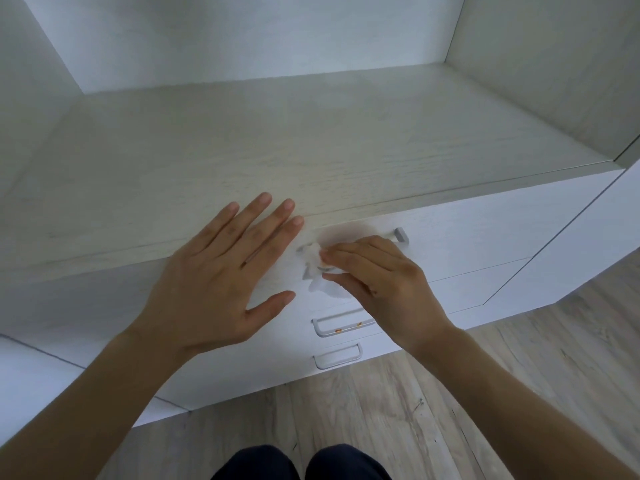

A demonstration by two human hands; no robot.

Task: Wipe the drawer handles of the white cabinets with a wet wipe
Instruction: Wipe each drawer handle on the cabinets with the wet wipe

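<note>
**While the left grip lies flat, the right grip holds the wipe at the top handle**

Where the white cabinet's top drawer front [485, 230] meets the front edge of the counter [311, 150], the right grip [381, 271], a bare hand, has its fingers and thumb curled in a pinch on a crumpled white wet wipe [323, 287]. The wipe is bunched against the left part of the top drawer handle [400, 234], a pale bar; only the bar's right end shows clear of the hand. Just above the knuckles a faint reddish-brown patch [346, 231] shows on the drawer front.

The left grip [214, 271] holds nothing. Its fingers are straight and spread, palm down, with the fingertips over the counter's front edge, just left of the wipe; whether it presses on the surface cannot be told.

Below the right wrist sits the second drawer handle [341, 325], with small orange marks behind it, and under that the third drawer handle [337, 356]. Pale wood floor [467, 393] runs along the cabinet's foot, and dark-trousered knees [301, 462] show at the bottom edge.
</note>
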